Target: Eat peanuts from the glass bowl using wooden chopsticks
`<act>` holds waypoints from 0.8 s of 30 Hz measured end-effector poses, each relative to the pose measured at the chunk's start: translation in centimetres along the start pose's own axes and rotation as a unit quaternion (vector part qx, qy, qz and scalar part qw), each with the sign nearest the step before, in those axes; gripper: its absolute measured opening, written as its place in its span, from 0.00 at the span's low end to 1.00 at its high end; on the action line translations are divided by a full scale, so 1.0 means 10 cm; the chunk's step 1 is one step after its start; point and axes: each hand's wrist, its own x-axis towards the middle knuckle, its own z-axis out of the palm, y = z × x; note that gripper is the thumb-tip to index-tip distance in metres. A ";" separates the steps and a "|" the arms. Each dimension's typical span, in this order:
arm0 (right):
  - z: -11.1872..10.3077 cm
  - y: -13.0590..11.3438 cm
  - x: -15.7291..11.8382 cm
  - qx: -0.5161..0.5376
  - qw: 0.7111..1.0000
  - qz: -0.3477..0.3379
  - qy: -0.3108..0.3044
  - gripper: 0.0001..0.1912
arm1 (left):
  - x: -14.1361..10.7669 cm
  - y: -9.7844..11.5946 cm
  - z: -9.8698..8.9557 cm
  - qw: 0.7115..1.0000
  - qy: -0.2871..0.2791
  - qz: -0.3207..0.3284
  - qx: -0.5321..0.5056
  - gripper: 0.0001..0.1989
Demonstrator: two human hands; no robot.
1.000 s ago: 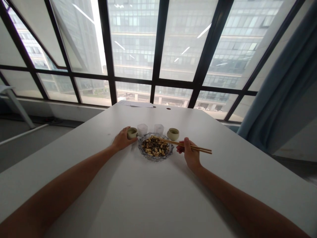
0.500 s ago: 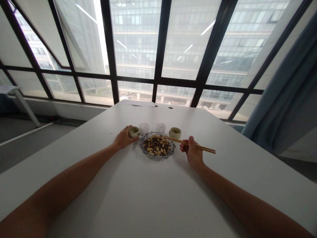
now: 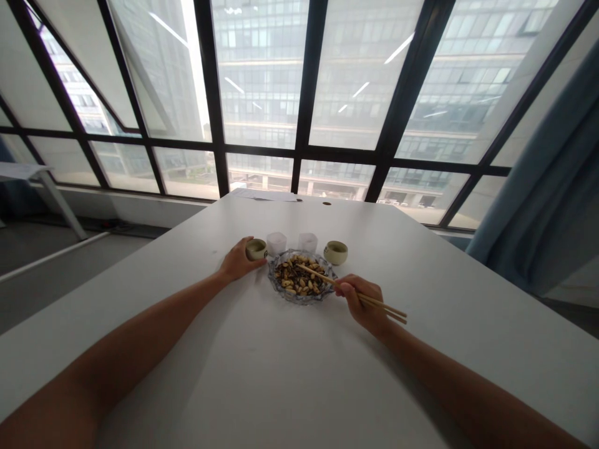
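Observation:
My left hand (image 3: 239, 259) is curled around a small pale-green cup (image 3: 257, 251) standing on the table, left of a clear glass bowl (image 3: 302, 300). Mixed nuts and dark seeds (image 3: 291, 274) fill the bowl. Gripped in my right hand (image 3: 364, 300) is a pair of wooden chopsticks (image 3: 318, 273), their tips down among the nuts. Whether the tips pinch anything is too small to tell. A second pale-green cup (image 3: 336, 252) stands behind and right of the bowl. Between the two cups are two translucent white cups (image 3: 276, 242), just behind the bowl.
A white table (image 3: 262, 374) spreads out in front of me. Paper sheets (image 3: 264, 194) lie at its far edge, near a small dark disc (image 3: 326, 203). Tall windows (image 3: 262, 81) rise behind, a blue curtain (image 3: 528, 212) hangs at right, and another table (image 3: 23, 169) stands left.
The chopsticks' tips have moved left and down into the nuts. My right hand has turned and come closer to the bowl. The left hand stays on its cup; the view has shifted slightly.

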 end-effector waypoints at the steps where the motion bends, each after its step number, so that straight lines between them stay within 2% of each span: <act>1: 0.00 0.01 0.00 0.001 1.000 0.005 0.003 0.16 | 0.00 -0.01 0.00 1.000 0.007 0.013 0.002 0.40; 4: 0.03 0.03 0.01 0.026 0.998 0.051 0.027 0.18 | 0.01 -0.03 0.00 0.997 0.037 0.068 0.020 0.38; 7: 0.07 0.04 0.04 0.082 0.986 0.118 0.081 0.21 | 0.01 -0.03 0.00 0.990 0.061 0.120 0.037 0.37; 11: 0.10 0.03 0.08 0.130 0.969 0.168 0.128 0.24 | 0.01 -0.03 0.00 0.985 0.080 0.149 0.037 0.35; 14: 0.11 0.02 0.09 0.142 0.965 0.177 0.129 0.25 | 0.02 -0.05 0.01 0.990 0.084 0.109 0.034 0.36; 18: 0.13 0.02 0.10 0.165 0.956 0.198 0.143 0.26 | 0.06 -0.10 0.01 0.996 0.090 0.002 0.015 0.37; 22: 0.14 0.04 0.11 0.180 0.944 0.223 0.165 0.27 | 0.09 -0.15 0.00 0.994 0.068 -0.089 0.002 0.38; 24: 0.14 0.04 0.13 0.182 0.939 0.235 0.172 0.27 | 0.10 -0.16 0.00 0.993 0.051 -0.104 0.006 0.39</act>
